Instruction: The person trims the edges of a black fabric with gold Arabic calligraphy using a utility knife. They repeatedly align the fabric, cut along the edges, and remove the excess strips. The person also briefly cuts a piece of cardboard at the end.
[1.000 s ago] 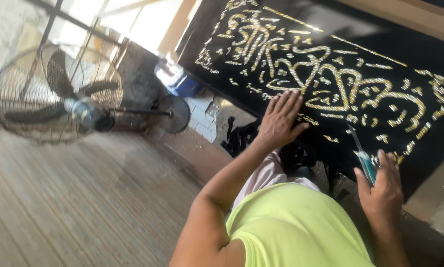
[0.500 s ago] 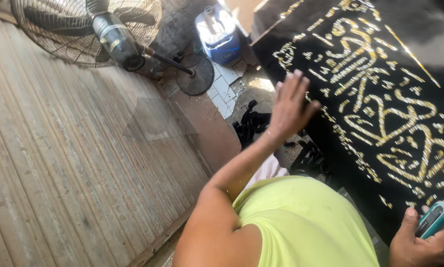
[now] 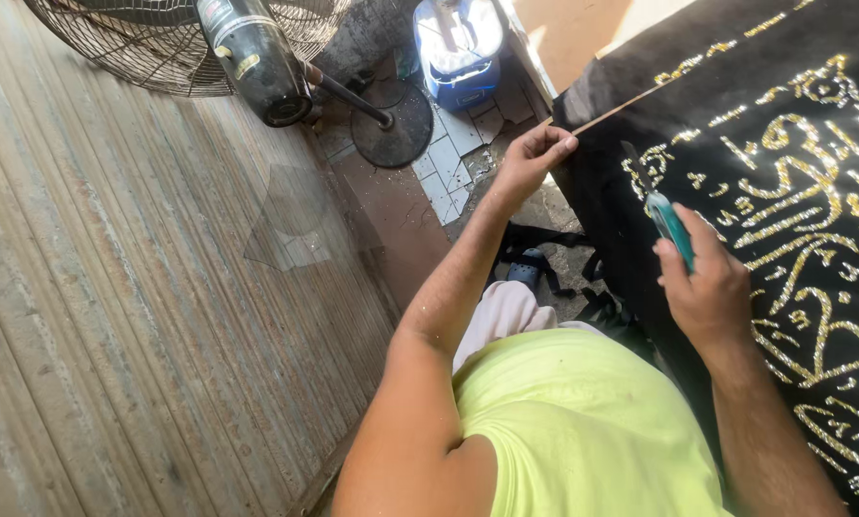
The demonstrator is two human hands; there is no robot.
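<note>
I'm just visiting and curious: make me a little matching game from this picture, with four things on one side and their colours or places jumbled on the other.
Things:
1. left hand
2. right hand
3. pedestal fan
4. blue cooler box

Places or states:
A. lying on the floor, top left
B. pinching the corner of the black cloth
C. holding a teal-handled tool
D. standing beside the fan's round base

Pairs: 1-B, 2-C, 3-A, 4-D
</note>
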